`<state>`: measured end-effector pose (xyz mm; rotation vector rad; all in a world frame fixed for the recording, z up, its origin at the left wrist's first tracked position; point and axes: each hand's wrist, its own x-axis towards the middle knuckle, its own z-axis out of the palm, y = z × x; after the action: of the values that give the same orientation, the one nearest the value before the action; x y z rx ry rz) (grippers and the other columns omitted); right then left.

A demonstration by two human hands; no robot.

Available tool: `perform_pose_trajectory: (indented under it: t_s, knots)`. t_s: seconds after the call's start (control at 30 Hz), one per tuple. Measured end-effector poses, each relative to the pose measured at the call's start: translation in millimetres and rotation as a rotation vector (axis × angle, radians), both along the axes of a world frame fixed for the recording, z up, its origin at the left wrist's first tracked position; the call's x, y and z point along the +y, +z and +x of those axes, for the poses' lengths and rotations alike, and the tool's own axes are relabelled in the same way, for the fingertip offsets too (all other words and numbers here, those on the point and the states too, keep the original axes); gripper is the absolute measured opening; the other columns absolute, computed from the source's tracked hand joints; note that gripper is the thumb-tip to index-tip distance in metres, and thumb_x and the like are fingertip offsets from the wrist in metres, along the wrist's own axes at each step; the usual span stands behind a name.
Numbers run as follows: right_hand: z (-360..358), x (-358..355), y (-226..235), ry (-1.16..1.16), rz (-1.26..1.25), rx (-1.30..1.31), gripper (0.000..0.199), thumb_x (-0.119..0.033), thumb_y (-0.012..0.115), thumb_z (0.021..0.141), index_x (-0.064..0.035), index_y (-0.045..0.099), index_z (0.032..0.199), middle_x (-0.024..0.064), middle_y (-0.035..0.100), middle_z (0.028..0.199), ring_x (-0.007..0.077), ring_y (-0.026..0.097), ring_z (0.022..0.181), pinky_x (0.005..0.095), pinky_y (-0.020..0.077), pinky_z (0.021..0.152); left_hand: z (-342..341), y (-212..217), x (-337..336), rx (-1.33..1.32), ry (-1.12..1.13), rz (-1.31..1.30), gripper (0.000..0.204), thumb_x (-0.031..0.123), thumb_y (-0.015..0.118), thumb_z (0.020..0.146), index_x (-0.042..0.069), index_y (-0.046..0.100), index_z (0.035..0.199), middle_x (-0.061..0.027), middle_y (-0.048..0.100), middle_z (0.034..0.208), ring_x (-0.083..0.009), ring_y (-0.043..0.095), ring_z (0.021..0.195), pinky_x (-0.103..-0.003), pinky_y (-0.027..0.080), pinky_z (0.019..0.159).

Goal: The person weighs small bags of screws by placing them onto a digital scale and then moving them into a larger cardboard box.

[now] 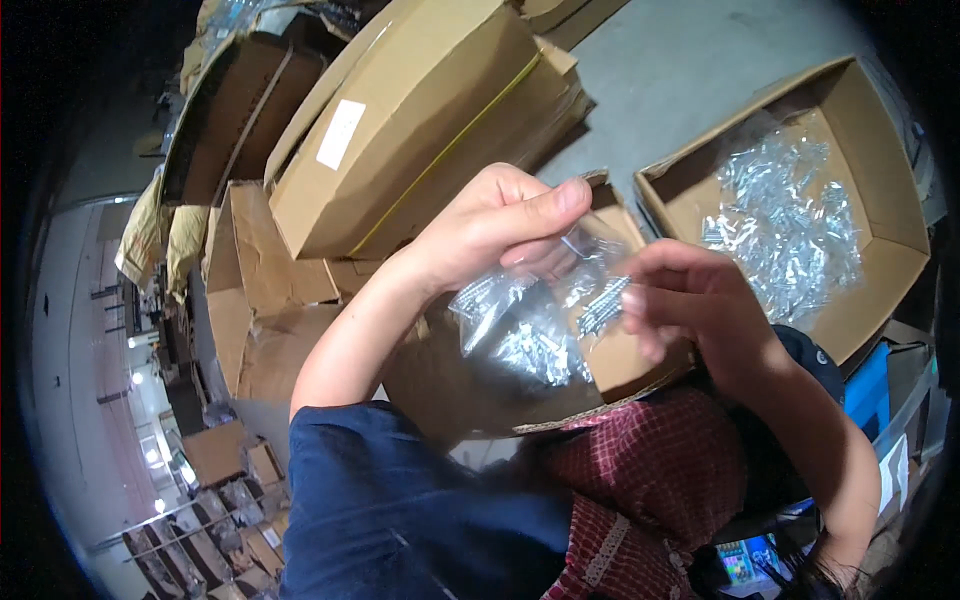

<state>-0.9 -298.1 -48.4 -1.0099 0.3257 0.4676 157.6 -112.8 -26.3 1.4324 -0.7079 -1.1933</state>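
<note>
Mid-step, by the look: filling a small bag (pixel 520 330) at frame centre — next calls for steady pinch, mouth kept open. Big strapped carton (pixel 420 120) w/ white label (pixel 340 133) upper centre; open box (pixel 880 200) of clear packets upper right. Left hand (pixel 490 235) clamped on bag top, right hand (pixel 690 300) pinching screws (pixel 603 305).

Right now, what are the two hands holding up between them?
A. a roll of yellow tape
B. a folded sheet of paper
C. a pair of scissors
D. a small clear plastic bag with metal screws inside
D: the left hand and right hand pinch a small clear plastic bag with silvery screws showing through it.
</note>
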Motion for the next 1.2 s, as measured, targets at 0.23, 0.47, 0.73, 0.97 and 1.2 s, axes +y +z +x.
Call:
perform_pose_trajectory:
  t_s: [0.23,0.47,0.73,0.97,1.2]
  knots:
    - [-3,2,-11,-0.042,-0.242,0.025,0.009,-0.003,0.066,0.087,-0.0018,0.062,0.095,0.0017,0.061,0.078,0.0081,0.057,0.067,0.023,0.0478,0.057,-8,-55,66,-0.369,-0.181,0.941,0.069,0.066,0.051,0.091,0.002,0.065,0.067,-0.0079,0.058,0.057,-0.0166,0.061,0.057,-0.033,0.05,0.059]
    - [0,11,-15,-0.059,-0.23,-0.048,0.007,-0.003,0.065,0.087,-0.0018,0.062,0.093,0.001,0.06,0.078,0.008,0.056,0.068,0.0233,0.047,0.061,-76,-167,164,-0.745,-0.828,1.239,0.038,0.038,0.065,0.09,0.004,0.068,0.108,-0.0116,0.069,0.107,-0.0248,0.068,0.099,-0.039,0.056,0.083]
    - [-5,-1,-23,0.047,-0.327,-0.13,0.007,-0.007,0.067,0.086,-0.003,0.062,0.09,-0.0004,0.059,0.074,0.0063,0.054,0.066,0.0219,0.0455,0.06,-60,-170,171,-0.553,-0.504,1.137,0.019,0.018,0.069,0.085,0.004,0.07,0.098,-0.0087,0.071,0.094,-0.017,0.068,0.09,-0.031,0.055,0.075]
    - [-7,0,-17,0.021,-0.254,-0.058,0.006,-0.008,0.067,0.086,-0.0048,0.063,0.089,-0.0017,0.06,0.073,0.0043,0.055,0.063,0.0214,0.0458,0.055,-39,-115,149,0.416,0.12,0.48,0.019,-0.006,0.07,0.071,0.005,0.055,0.074,0.0024,0.058,0.072,-0.0064,0.059,0.068,-0.022,0.05,0.068]
    - [-8,3,-19,0.027,-0.206,-0.092,0.002,-0.005,0.065,0.085,-0.0058,0.063,0.086,-0.0025,0.059,0.072,0.0043,0.054,0.063,0.0212,0.0455,0.056,-28,-71,128,0.427,0.009,0.439,0.032,-0.002,0.076,0.065,0.009,0.046,0.063,0.0069,0.045,0.059,-0.001,0.041,0.052,-0.021,0.027,0.049]
